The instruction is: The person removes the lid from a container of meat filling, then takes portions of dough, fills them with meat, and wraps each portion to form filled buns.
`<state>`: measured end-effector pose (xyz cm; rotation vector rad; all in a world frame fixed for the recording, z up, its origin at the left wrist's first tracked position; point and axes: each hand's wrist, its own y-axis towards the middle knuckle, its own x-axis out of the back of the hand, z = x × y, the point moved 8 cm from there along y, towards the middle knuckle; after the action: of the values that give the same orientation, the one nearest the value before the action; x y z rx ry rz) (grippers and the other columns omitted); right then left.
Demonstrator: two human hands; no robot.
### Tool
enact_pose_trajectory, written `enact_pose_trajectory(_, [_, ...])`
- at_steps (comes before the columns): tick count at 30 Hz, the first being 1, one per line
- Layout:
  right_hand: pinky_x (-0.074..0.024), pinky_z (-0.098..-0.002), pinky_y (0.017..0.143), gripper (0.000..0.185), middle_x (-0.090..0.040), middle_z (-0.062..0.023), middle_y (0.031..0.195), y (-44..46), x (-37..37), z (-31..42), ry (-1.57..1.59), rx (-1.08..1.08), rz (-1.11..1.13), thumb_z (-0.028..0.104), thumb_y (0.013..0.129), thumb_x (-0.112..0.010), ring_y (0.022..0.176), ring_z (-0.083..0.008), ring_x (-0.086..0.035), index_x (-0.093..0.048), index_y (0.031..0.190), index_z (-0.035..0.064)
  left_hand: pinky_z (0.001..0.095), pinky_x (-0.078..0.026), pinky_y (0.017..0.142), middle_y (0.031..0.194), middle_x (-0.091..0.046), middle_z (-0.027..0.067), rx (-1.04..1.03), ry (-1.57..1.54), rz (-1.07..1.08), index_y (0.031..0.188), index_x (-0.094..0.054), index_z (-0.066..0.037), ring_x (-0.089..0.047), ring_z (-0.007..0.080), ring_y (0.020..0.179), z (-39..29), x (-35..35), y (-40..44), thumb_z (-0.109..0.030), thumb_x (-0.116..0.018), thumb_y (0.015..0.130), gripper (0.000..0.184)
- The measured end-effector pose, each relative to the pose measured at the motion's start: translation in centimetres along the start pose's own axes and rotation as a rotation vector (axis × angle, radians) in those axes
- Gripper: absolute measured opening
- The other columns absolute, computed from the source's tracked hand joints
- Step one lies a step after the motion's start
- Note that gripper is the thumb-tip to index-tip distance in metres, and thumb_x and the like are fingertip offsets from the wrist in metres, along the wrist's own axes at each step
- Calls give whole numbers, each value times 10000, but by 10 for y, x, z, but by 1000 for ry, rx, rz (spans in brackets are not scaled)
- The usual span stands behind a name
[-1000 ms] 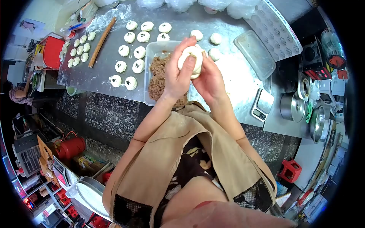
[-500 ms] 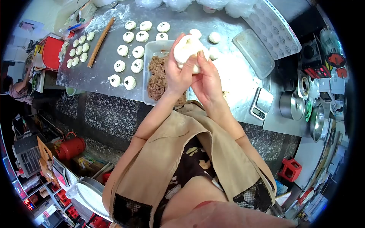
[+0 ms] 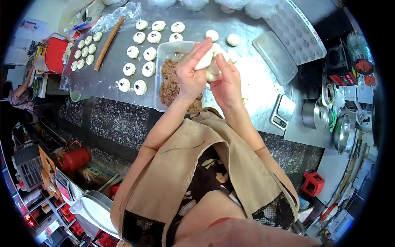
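Between my two hands is a piece of soft white dough (image 3: 212, 61), held up above the steel table (image 3: 242, 109). My left hand (image 3: 192, 72) cups it from the left with the fingers pointing up. On the other side, the fingers and thumb of my right hand (image 3: 227, 78) pinch its edge. Whether anything is inside the dough is hidden. Below and left of my hands, a clear plastic tub (image 3: 158, 96) holds brown minced filling (image 3: 170, 84). Round dough balls (image 3: 233, 39) lie just beyond my hands.
Rows of buns with dark specks (image 3: 150, 54) lie left of the tub, and a wooden rolling pin (image 3: 109, 43) farther left. To the right are a clear lid (image 3: 275, 57), a kitchen scale (image 3: 283, 112) and a steel pot (image 3: 316, 114). Another person (image 3: 22, 96) is at far left.
The dough has turned and folded inward between my hands. My left fingers have risen along its side, and my right hand has shifted slightly to the right.
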<state>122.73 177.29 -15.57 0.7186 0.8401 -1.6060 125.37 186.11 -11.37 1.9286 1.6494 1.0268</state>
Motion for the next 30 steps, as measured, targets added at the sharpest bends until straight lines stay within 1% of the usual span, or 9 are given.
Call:
enact_pose_trajectory(4, [-484, -249, 716, 236, -635, -52, 968, 11, 18, 10, -231, 138, -71, 120, 861, -632, 834, -99, -593, -594, 1055, -11, 293, -403, 972, 1243, -553, 106, 593, -997, -57, 1290, -463, 7, -548, 192, 1105, 17, -6, -5, 45, -523, 814, 481])
enact_pose_trajectory(9, [-462, -218, 656, 209, -656, -33, 872, 15, 4, 34, -830, 378, 20, 81, 808, -679, 762, -67, -572, -637, 991, -11, 273, -429, 926, 1223, -561, 116, 534, -525, 186, 1235, -509, 16, -541, 151, 1075, 24, -10, -1, -117, -596, 883, 386])
enact_pose_trajectory(11, [-474, -234, 675, 231, -652, -43, 912, 12, -1, 32, -758, 324, 23, 108, 840, -645, 787, -91, -588, -617, 1027, -24, 260, -457, 866, 1103, -629, 90, 443, -505, -108, 1170, -581, -14, -575, 124, 986, 21, 0, -3, -45, -573, 875, 297])
enact_pose_trajectory(13, [-489, -257, 694, 257, -642, -54, 963, 10, 7, 19, -156, 171, -87, 139, 879, -592, 819, -132, -608, -590, 1069, -34, 270, -445, 898, 1161, -600, 106, 509, -732, -230, 1187, -553, 2, -556, 147, 1039, 29, -9, -10, -26, -544, 886, 302])
enact_pose_trajectory(16, [-484, -295, 791, 309, -605, -79, 1076, 19, 35, 10, -261, 48, -39, 143, 906, -548, 960, -172, -586, -546, 1153, -42, 288, -431, 931, 1225, -555, 127, 612, -976, -327, 1235, -498, 9, -524, 176, 1101, 35, -13, -16, -12, -531, 887, 350])
enact_pose_trajectory(20, [-461, -290, 862, 350, -579, -99, 1143, 23, 27, 30, -842, 183, 67, 104, 895, -563, 1033, -162, -550, -518, 1221, -14, 270, -447, 901, 1193, -566, 121, 669, -796, 199, 1267, -460, 15, -545, 167, 1063, 20, -8, -4, -42, -585, 869, 421])
enact_pose_trajectory(23, [-469, -264, 840, 354, -595, -84, 1111, 22, 6, 35, -748, 375, 82, 76, 877, -585, 978, -136, -570, -525, 1218, 1, 253, -452, 884, 1122, -607, 105, 653, -371, 144, 1228, -507, 19, -568, 150, 1014, 36, 7, 4, -29, -583, 866, 372])
enact_pose_trajectory(27, [-477, -270, 818, 336, -613, -71, 1059, 30, 10, 15, -472, 137, 121, 76, 870, -600, 937, -141, -585, -540, 1189, -8, 260, -459, 875, 1135, -616, 105, 575, -671, -120, 1165, -553, 30, -575, 131, 1009, 38, 2, 2, 0, -553, 877, 290])
enact_pose_trajectory(30, [-487, -273, 775, 317, -632, -72, 995, 34, 9, 25, -811, 275, 110, 36, 850, -590, 890, -148, -598, -560, 1162, -12, 266, -478, 853, 1093, -626, 104, 571, -617, -47, 1169, -556, -5, -580, 161, 1017, 27, 6, 10, 14, -550, 863, 306])
